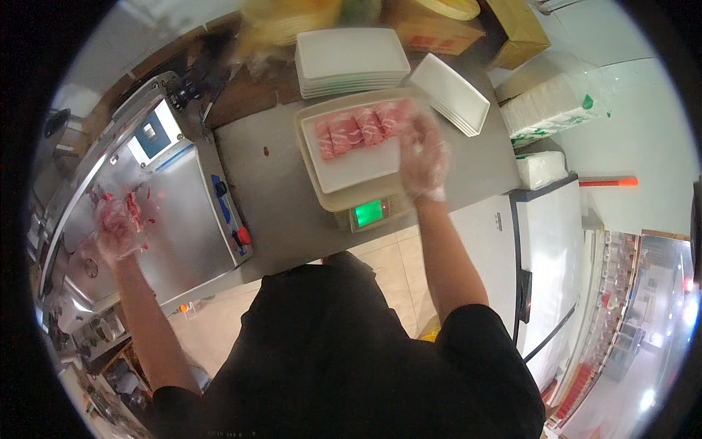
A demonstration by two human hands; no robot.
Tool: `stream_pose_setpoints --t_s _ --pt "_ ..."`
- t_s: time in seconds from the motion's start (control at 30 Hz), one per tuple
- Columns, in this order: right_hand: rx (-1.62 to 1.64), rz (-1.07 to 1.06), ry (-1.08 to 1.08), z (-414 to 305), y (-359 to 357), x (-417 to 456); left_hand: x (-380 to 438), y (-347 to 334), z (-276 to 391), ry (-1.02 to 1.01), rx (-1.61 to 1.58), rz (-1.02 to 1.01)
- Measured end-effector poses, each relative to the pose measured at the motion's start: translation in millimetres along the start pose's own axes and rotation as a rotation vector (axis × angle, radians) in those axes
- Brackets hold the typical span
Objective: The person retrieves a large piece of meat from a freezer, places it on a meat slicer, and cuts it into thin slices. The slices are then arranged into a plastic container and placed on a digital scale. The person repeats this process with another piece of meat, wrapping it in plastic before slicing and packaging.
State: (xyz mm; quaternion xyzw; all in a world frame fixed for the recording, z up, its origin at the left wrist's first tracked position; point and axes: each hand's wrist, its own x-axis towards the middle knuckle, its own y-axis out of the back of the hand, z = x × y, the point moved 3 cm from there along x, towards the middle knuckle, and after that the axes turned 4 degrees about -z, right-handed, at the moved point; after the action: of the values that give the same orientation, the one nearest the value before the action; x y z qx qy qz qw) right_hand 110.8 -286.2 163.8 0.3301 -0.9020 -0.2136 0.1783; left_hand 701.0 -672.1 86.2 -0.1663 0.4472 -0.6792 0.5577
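Observation:
My right hand [425, 156], in a clear plastic glove, is blurred at the right end of a row of rolled raw meat slices [351, 131]. Those pink, white-streaked rolls lie along the far side of a white rectangular plate [356, 173]. Under the plate is a cream tray on a digital scale, whose display [368, 213] glows green. At far left, my gloved left hand [116, 228] is over the metal bed of a meat slicer [189, 208], beside red meat scraps [133, 208]. Blur hides whether either hand grips anything.
A stack of white plates [351, 55] stands behind the scale, with a smaller tilted stack [452, 96] to its right. Packs of paper towels [548, 112] line the right wall. Cardboard boxes [439, 35] sit at the back. A white cabinet [548, 258] stands at right.

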Motion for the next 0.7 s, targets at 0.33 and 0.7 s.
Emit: stream_pose_setpoints --t_s 0.33,0.7 --pt "0.579 -0.647 -0.429 -61 -116 -62 -170 -240 -283 -0.145 1.037 -0.505" --pt "0.185 -0.326 -0.097 -1 -59 -12 -100 -126 -138 -0.089 0.427 0.133"
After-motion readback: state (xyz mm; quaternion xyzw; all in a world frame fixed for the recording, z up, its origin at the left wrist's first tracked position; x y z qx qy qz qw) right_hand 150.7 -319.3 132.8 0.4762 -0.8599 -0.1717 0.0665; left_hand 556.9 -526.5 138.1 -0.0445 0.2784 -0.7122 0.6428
